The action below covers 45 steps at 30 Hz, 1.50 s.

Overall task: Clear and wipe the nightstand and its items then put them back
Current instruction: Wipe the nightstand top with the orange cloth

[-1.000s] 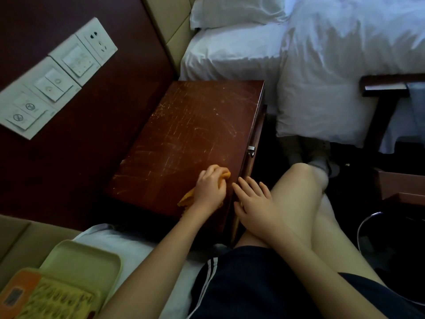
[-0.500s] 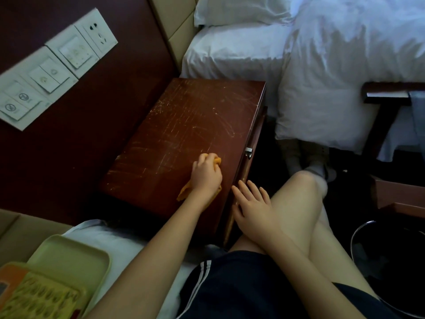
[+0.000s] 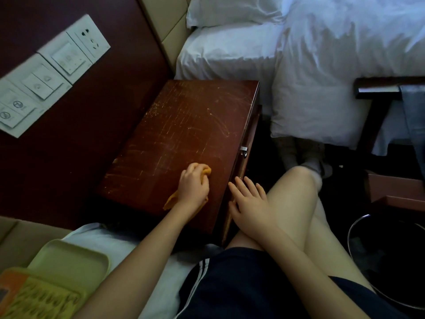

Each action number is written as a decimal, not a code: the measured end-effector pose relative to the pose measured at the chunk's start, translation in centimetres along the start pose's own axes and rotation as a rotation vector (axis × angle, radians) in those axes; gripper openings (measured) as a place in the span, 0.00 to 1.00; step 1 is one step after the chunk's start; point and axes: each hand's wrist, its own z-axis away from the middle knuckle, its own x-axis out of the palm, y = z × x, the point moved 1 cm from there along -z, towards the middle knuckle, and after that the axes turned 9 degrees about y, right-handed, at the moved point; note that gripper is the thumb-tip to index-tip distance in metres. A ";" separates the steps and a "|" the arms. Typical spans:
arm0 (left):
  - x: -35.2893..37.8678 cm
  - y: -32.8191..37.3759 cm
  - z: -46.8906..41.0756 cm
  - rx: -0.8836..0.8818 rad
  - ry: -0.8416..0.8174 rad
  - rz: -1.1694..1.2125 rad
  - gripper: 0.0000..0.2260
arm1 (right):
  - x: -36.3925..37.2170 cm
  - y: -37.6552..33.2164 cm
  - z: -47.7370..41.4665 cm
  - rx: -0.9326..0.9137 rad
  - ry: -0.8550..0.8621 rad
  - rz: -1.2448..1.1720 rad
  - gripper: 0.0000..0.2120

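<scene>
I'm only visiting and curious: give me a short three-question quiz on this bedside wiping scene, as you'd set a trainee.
1. True or false: the left hand grips an orange cloth on the nightstand top.
2. The right hand is: A) holding a cup; B) open, fingers straight, by the nightstand's front edge; C) out of view.
3. Fill in: the pale green tray lies on the person's ____ side.
Key: 1 true; 2 B; 3 left.

Our left hand grips; our right hand rests flat.
Left fingers curl palm-down round a cloth; right fingers lie straight, slightly spread.
</scene>
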 end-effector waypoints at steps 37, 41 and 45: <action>-1.1 -1.4 2.6 0.140 -0.101 0.035 0.13 | -0.1 -0.8 0.3 0.087 0.035 0.141 0.25; -0.5 -0.1 -0.1 -0.018 -0.048 0.006 0.10 | -0.2 -0.8 0.4 0.083 0.017 0.139 0.24; 0.8 2.7 0.0 0.049 -0.049 0.028 0.12 | -0.3 -0.7 0.4 0.094 -0.008 0.136 0.25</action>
